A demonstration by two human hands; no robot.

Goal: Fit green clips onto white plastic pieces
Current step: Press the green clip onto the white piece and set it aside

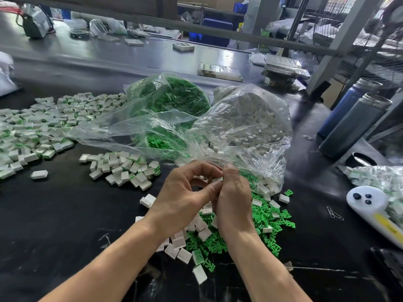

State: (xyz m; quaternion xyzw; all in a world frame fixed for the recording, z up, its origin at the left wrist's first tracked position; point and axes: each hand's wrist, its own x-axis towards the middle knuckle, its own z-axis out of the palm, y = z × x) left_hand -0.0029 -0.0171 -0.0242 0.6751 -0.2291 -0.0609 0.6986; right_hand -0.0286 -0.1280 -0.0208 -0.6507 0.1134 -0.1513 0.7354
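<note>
Both forearms reach in; left hand [183,192] and right hand [232,192] pinch one white piece [218,179] together above the loose green clips [265,216]; clip hidden, likely mid-fit; next needs firm seating press

Green clips [270,216], white pieces [122,168], black table [65,225].

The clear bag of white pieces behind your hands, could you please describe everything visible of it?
The clear plastic bag is thin, crinkled and glossy, bulging with small white plastic pieces. It slumps on the black table, its mouth open toward the hands, with pieces spilling out. Its left side presses against the bag of green clips.
</note>
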